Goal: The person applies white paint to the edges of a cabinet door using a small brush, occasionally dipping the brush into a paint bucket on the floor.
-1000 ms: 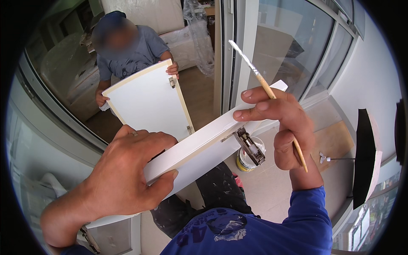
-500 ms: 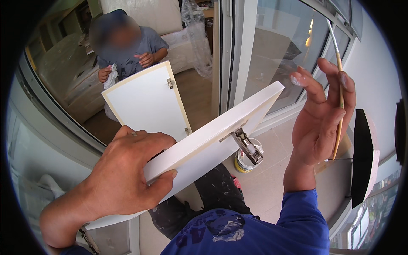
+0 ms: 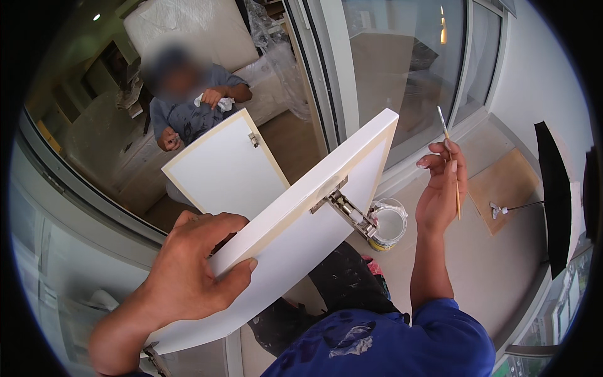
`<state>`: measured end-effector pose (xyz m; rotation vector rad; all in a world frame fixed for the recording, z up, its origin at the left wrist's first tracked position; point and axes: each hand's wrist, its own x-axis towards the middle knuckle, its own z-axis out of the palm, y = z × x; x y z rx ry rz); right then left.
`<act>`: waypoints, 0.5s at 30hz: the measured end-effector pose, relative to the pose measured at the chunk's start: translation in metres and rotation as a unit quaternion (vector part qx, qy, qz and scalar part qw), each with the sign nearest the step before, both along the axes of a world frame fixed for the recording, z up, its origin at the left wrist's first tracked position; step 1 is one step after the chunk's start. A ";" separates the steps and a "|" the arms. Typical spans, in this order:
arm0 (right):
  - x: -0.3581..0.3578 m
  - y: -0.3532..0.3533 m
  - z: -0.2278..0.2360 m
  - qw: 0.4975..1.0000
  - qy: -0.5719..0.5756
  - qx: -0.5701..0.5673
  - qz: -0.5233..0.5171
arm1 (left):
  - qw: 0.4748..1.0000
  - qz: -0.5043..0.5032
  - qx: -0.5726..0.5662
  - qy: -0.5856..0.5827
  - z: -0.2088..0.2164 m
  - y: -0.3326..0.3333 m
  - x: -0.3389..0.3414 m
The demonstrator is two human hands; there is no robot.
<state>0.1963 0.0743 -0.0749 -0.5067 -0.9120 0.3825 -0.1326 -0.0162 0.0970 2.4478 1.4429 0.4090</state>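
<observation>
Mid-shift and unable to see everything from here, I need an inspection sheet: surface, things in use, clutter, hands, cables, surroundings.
Surface: pale floor; brown board lying on it.
Things in use: white panel with metal hinge, paintbrush, open bucket on the floor.
Clutter: plastic wrap indoors.
Hands: left hand grips the panel's edge; right hand holds the paintbrush, away from the panel.
Cables: nothing seen.
Surroundings: co-worker holding white cloth behind second panel; glass panes beyond.

A pale floor (image 3: 370,317) spreads below the right hand's fingers (image 3: 431,162). On it stands a round white bucket (image 3: 392,225), lower than those fingers and left of them, partly hidden. To the fingers' right, a flat brown sheet (image 3: 510,176) lies on the floor.
</observation>
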 end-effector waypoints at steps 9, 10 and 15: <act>-0.054 0.002 0.013 0.989 -0.124 0.058 -0.046 | 0.998 -0.025 0.058 -0.005 -0.004 0.001 -0.003; -0.053 0.004 0.016 0.986 -0.137 0.086 -0.050 | 0.997 -0.031 0.071 -0.008 -0.007 0.001 -0.004; -0.054 -0.008 0.017 0.969 -0.149 0.166 0.103 | 0.998 -0.020 0.061 -0.008 -0.008 0.001 -0.004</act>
